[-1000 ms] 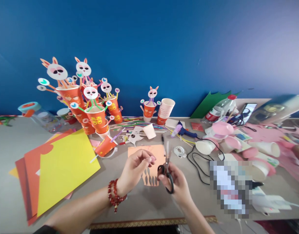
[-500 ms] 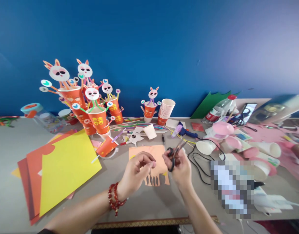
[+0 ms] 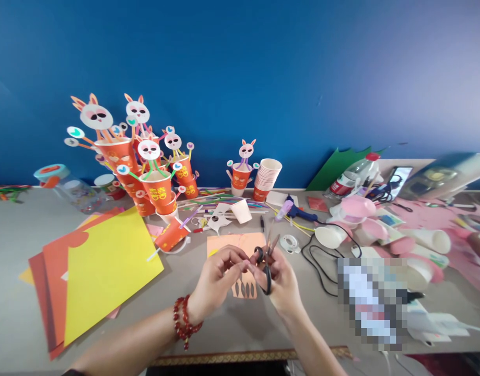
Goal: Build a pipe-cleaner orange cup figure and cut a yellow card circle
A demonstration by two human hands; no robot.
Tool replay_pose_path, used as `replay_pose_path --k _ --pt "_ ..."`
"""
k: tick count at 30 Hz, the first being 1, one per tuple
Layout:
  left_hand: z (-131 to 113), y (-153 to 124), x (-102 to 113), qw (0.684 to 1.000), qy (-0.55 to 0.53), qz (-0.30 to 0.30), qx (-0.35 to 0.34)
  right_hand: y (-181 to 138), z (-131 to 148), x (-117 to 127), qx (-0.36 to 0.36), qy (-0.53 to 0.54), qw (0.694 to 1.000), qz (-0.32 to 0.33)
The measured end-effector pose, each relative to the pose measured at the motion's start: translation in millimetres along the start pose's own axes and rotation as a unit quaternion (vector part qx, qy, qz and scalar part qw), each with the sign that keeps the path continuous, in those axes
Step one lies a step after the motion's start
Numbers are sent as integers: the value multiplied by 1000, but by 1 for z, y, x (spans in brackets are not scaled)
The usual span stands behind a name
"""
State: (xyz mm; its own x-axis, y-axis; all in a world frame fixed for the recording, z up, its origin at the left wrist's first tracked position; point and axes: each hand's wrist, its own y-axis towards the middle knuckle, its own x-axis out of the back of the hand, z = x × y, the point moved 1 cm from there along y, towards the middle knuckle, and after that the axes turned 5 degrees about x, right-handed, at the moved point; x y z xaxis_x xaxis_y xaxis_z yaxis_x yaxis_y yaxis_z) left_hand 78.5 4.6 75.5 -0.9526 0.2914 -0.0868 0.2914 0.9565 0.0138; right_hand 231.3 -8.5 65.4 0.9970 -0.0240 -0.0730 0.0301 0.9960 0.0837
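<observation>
My left hand (image 3: 220,279), with red bead bracelets at the wrist, pinches a small pink paper piece (image 3: 245,262), mostly hidden by the fingertips. In my right hand (image 3: 281,279) is a pair of black-handled scissors (image 3: 266,270), blades pointing up and away. The right thumb and finger meet the left fingertips at the pink piece. Under both hands lies a peach paper sheet (image 3: 232,241), its near edge cut, with several dark leaf-shaped pieces (image 3: 246,290) on it. A roll of clear tape (image 3: 290,244) sits just beyond my right hand.
Orange cups with rabbit faces (image 3: 157,183) stand at left behind yellow paper (image 3: 114,277). Stacked white cups (image 3: 268,175) and a blue glue gun (image 3: 300,211) are at the back. Pink-lidded cups (image 3: 357,206) and a black cable (image 3: 316,269) crowd the right. Another person's hand (image 3: 478,240) shows far right.
My right hand has moved left with the scissors, bringing its fingertips to the pink piece in my left hand. The tape roll now shows. My left hand has hardly moved.
</observation>
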Motion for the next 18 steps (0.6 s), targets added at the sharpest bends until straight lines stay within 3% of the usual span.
replay_pose_path --k 8,18 --pt "-6 -3 9 995 -71 52 54 1 -4 0 -20 66 997 21" --pt "-12 7 17 989 6 114 96 3 1 -1 -41 68 995 66"
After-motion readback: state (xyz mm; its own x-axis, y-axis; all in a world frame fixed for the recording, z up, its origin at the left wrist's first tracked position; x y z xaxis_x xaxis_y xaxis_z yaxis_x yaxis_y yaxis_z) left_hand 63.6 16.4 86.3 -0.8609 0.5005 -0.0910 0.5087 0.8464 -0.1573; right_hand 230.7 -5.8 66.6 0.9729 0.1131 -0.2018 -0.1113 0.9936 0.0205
